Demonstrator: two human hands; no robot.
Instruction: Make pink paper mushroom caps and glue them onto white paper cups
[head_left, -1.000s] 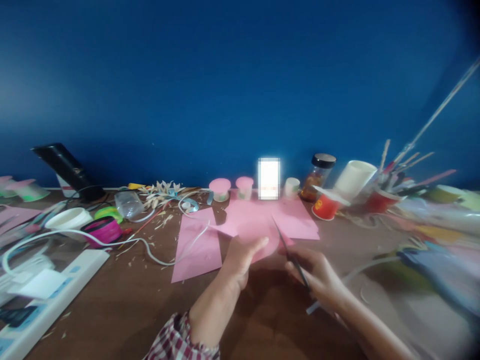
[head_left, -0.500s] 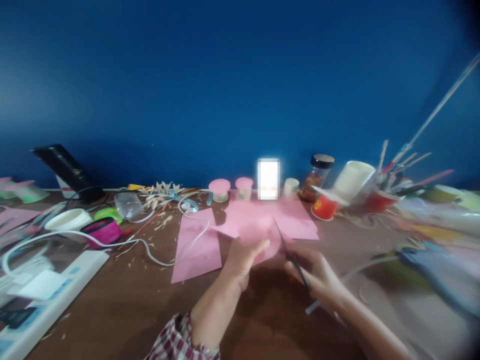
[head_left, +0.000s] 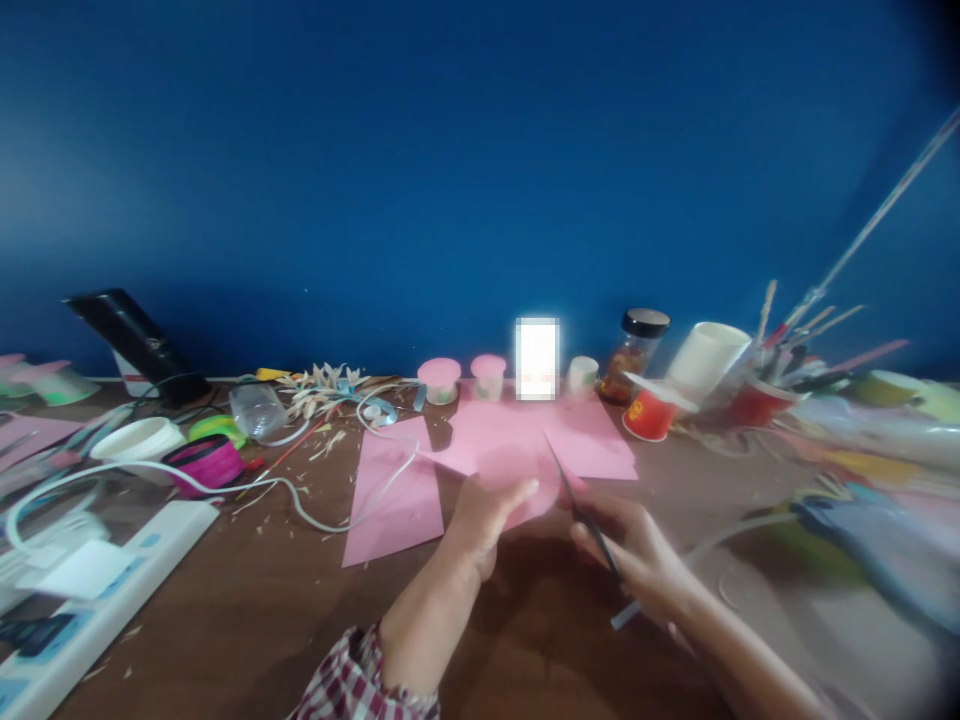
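Note:
My left hand (head_left: 484,520) is closed on a piece of pink paper (head_left: 525,480) with a rounded edge, thumb on top. In my right hand (head_left: 637,545) is a pair of dark scissors (head_left: 564,470), its blade pointing up and left along the right edge of that paper. My fingers hide most of the scissors' handles. Behind the held piece lie larger pink sheets (head_left: 600,440). A separate pink sheet (head_left: 394,495) lies flat on the table left of my left hand.
Small cups with pink paper tops (head_left: 439,378) stand along the blue wall. A jar with a black lid (head_left: 643,350) and a red cup (head_left: 649,415) are right of them. A white power strip (head_left: 142,580) and cable lie left. Blurred items crowd the right.
The scissors have shifted very slightly against the edge of the pink paper. Both hands otherwise stay in nearly the same place.

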